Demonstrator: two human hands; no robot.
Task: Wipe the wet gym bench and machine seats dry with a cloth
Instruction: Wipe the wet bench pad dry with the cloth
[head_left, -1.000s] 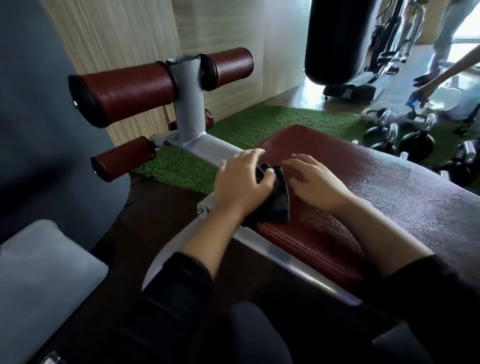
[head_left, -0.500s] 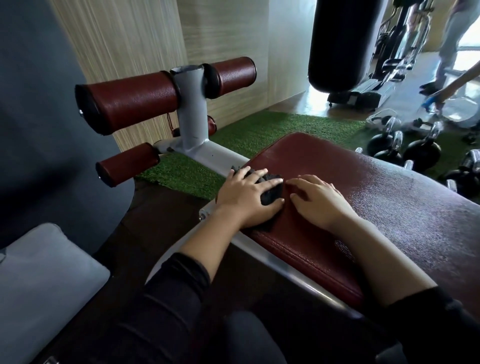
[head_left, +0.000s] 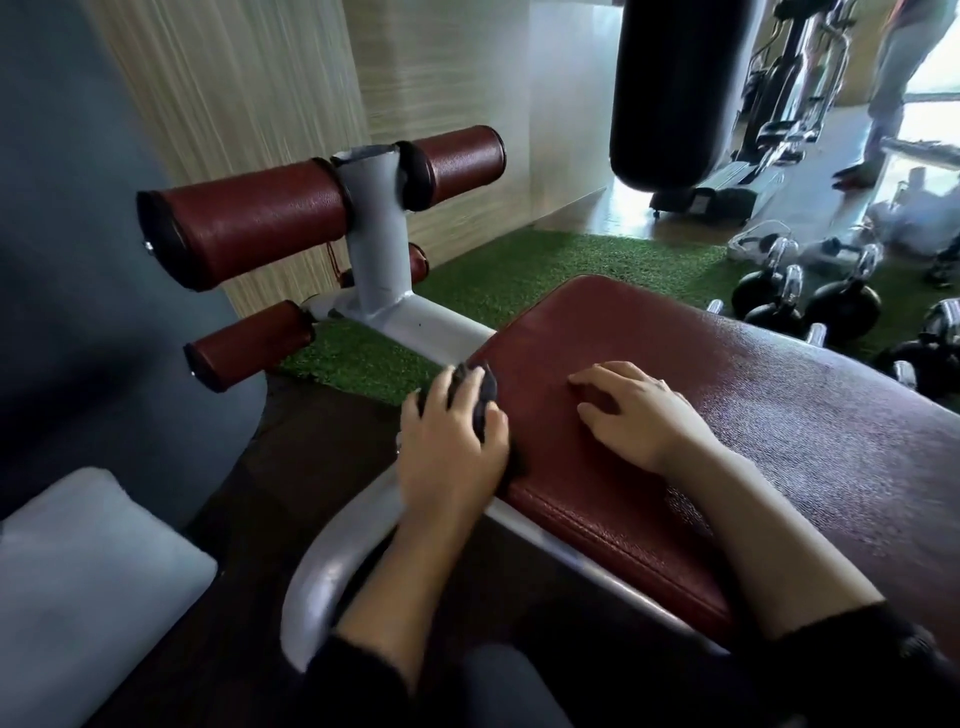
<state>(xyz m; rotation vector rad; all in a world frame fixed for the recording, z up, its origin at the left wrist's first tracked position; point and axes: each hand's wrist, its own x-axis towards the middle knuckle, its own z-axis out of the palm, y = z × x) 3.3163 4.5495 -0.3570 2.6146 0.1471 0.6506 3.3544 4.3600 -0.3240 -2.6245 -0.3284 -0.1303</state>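
Note:
A dark red padded bench runs from the lower middle toward the right, its surface glistening with droplets. My left hand grips a small dark cloth bunched under its fingers at the bench's left edge, over the grey frame. My right hand rests on the pad a little to the right, fingers loosely bent and holding nothing. Both forearms wear black sleeves.
Red foam rollers on a grey post stand at the bench's far left end. Several kettlebells sit on green turf at the right. A black punching bag hangs behind. A person's legs stand at far right. A grey pad lies lower left.
My left hand has slid the cloth leftward to the pad's edge, bunching it up. My right hand has stayed on the pad, so the gap between the hands has widened.

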